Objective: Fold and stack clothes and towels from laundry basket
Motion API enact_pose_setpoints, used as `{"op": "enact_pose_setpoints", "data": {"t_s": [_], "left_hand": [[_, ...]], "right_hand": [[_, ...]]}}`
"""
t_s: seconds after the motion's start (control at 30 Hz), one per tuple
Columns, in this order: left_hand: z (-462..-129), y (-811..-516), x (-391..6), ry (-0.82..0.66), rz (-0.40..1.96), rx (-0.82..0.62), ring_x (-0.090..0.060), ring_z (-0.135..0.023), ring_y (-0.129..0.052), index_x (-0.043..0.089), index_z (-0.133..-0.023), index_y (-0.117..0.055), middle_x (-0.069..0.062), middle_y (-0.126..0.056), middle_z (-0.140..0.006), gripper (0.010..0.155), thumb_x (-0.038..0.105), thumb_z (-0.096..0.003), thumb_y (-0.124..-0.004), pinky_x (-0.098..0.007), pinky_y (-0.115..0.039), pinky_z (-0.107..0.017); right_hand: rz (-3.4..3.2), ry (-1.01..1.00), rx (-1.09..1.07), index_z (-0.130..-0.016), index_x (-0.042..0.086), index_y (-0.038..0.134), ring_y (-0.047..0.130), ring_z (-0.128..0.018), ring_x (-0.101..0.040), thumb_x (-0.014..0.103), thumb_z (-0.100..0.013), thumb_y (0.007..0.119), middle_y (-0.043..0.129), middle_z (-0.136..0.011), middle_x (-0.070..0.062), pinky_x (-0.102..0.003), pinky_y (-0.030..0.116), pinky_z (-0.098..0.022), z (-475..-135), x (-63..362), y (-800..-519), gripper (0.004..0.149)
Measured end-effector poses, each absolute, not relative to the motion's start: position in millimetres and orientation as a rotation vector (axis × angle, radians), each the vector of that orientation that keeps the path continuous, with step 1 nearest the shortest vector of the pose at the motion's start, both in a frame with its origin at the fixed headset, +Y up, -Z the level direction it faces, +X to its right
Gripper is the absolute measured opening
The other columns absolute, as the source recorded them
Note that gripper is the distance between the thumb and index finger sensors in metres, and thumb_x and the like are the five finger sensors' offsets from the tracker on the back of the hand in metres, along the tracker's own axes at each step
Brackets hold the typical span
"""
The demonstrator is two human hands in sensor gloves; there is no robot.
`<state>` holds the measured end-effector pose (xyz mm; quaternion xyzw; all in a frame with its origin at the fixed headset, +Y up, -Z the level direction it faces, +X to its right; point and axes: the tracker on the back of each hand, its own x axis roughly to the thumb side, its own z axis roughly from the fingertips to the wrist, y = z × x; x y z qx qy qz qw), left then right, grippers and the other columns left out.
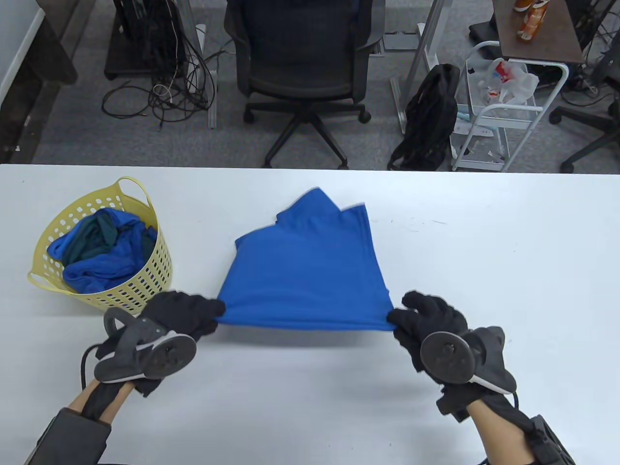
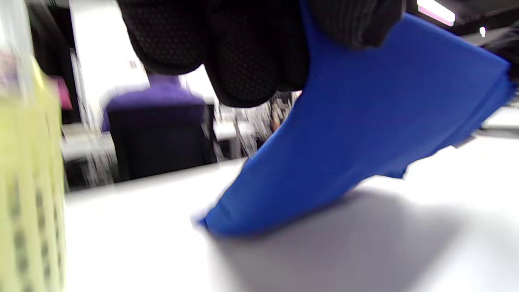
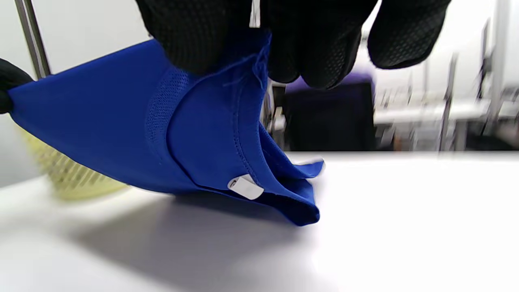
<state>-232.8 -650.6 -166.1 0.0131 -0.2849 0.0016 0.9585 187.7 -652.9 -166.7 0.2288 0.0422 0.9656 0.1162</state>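
A bright blue garment [image 1: 307, 269] is stretched between my hands, its near edge lifted off the white table [image 1: 484, 271] and its far end resting on the table. My left hand [image 1: 193, 312] pinches the near left corner. My right hand [image 1: 411, 317] pinches the near right corner. The left wrist view shows the blue cloth [image 2: 365, 134] hanging from my gloved fingers [image 2: 243, 52]. The right wrist view shows the cloth [image 3: 162, 134] held by my fingers [image 3: 320, 44], with a small white tag [image 3: 244, 187] on a seam.
A yellow perforated laundry basket [image 1: 145, 271] stands at the left, holding blue and dark green clothes [image 1: 101, 247]; it also shows in the left wrist view [image 2: 28, 194]. An office chair [image 1: 302, 72], a backpack [image 1: 431, 116] and a cart [image 1: 503, 111] stand beyond the table's far edge.
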Motion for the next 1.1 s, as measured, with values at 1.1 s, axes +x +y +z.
{"op": "enact_pose_setpoints", "data": {"t_s": [1.1], "left_hand": [[-246,-741,-175,-0.218,0.176,-0.495,-0.035,-0.096,-0.086,0.017,-0.118,-0.058,-0.016,-0.071,-0.116,0.071,0.053,-0.0579,-0.071,-0.056,-0.075,-0.070]], "right_hand": [[2.939,0.580,-0.380,-0.114,-0.014,0.048,0.063,-0.091,-0.064,0.040,-0.066,0.068,0.047,-0.110,-0.048,-0.073,0.061,-0.063,-263,167,-751,0.075]]}}
